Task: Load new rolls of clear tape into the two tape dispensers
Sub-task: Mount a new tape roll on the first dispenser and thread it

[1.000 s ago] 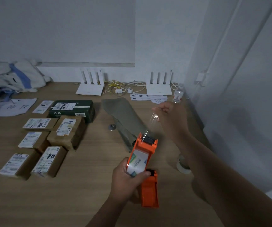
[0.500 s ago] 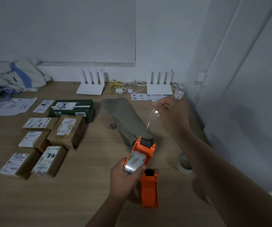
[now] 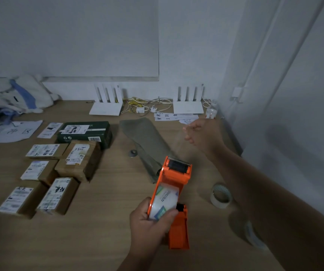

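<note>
The left hand (image 3: 149, 223) grips an orange tape dispenser (image 3: 173, 184) above the wooden table (image 3: 102, 222), fingers and thumb wrapped around the clear tape roll (image 3: 164, 202) seated in its frame, with the black roller end tilted up and away from the person. The right hand (image 3: 202, 133) is raised farther back over the table, motion-blurred, its fingers loosely curled; whether it pinches any tape cannot be told from the blur. A second orange dispenser (image 3: 178, 231) lies flat on the table just under and beside the held one. To the right, a spare tape roll (image 3: 220, 195) sits on the table near the right forearm. A grey-green pouch (image 3: 145, 139) lies beyond the dispensers, and labelled cardboard parcels (image 3: 59, 173) are grouped at the left. Two white routers (image 3: 187, 108) stand against the back wall.
</note>
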The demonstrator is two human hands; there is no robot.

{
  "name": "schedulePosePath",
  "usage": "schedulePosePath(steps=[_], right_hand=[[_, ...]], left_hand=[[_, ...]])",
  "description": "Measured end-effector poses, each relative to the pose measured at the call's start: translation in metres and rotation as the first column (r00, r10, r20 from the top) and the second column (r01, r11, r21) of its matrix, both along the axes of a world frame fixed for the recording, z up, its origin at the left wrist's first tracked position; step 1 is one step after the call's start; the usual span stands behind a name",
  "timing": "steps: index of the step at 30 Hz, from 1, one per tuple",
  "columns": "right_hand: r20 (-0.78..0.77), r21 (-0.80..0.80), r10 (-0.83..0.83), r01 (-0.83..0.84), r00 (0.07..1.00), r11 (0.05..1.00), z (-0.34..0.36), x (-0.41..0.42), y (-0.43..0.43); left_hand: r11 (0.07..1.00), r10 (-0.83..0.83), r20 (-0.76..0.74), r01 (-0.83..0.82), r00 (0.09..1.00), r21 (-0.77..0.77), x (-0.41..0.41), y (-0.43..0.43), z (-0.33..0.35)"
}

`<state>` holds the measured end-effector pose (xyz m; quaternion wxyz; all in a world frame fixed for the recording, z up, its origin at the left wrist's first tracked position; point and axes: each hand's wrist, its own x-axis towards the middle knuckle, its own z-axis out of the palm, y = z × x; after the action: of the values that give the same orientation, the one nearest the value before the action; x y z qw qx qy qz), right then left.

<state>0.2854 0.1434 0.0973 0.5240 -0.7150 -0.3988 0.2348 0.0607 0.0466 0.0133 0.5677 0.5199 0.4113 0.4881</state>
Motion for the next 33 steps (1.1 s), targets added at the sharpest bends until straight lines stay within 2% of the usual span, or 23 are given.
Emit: schedulePosePath(steps=[10, 19, 23, 27, 30, 33], right_hand=[[-0.137, -0.227, 0.07, -0.1, 0.988, 0.969, -0.032, -0.007, 0.0], [-0.348, -0.243, 0.108, -0.201, 0.931, 0.949, -0.07, -0.025, -0.015], [-0.365, -0.239, 0.077, -0.173, 0.928, 0.956, -0.084, -0.024, -0.021], [-0.615, -0.249, 0.01, -0.207, 0.789, 0.946, -0.098, -0.028, -0.034], [-0.661, -0.26, -0.048, -0.169, 0.749, 0.951, -0.115, -0.038, -0.053], [-0.748, -0.282, -0.09, -0.193, 0.658, 0.94, -0.132, -0.058, -0.074]], left_hand=[[0.994, -0.005, -0.021, 0.007, 1.0, 0.113, -0.008, -0.008, 0.019], [0.992, 0.005, -0.032, -0.001, 0.999, 0.128, -0.015, -0.013, 0.018], [0.996, 0.042, -0.053, -0.038, 0.998, 0.087, -0.016, -0.014, 0.012], [0.997, 0.067, -0.005, -0.067, 0.998, 0.027, -0.014, -0.015, 0.012], [0.998, 0.053, 0.011, -0.054, 0.999, 0.023, -0.016, -0.013, 0.01], [0.999, 0.051, 0.003, -0.051, 0.999, 0.009, -0.017, -0.009, 0.007]])
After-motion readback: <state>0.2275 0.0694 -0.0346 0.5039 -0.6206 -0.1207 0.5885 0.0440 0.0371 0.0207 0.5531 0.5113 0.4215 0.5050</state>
